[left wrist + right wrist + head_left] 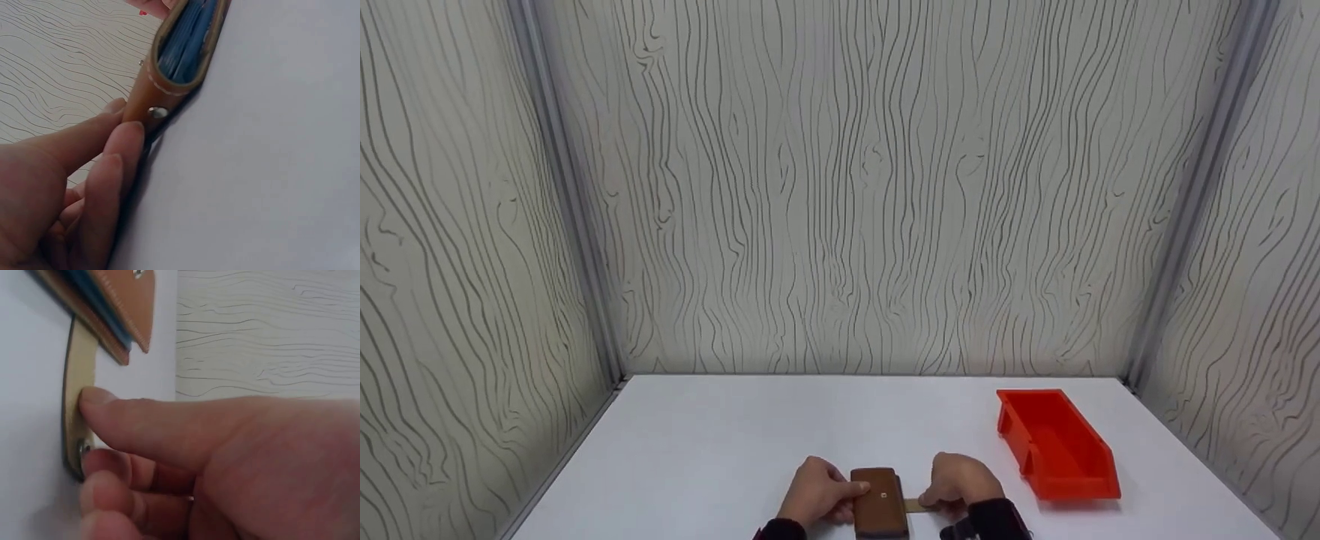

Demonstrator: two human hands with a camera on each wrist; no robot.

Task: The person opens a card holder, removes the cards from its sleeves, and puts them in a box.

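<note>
A brown leather card wallet (879, 512) lies near the front of the table, with a snap stud on its cover. My left hand (819, 493) pinches its left edge, thumb on top and fingers at the side. In the left wrist view, blue sleeves (188, 42) show between the leather covers, with another metal stud (158, 112) near the spine. A tan strap (81, 377) with a snap at its end sticks out from the wallet's right side. My right hand (962, 480) holds this strap near its end, thumb against it and fingers curled by the snap.
A red open-front plastic bin (1069, 442) stands on the white table (735, 427) to the right, beyond my right hand. Wood-grain patterned panels (840, 187) enclose the table at the back and both sides.
</note>
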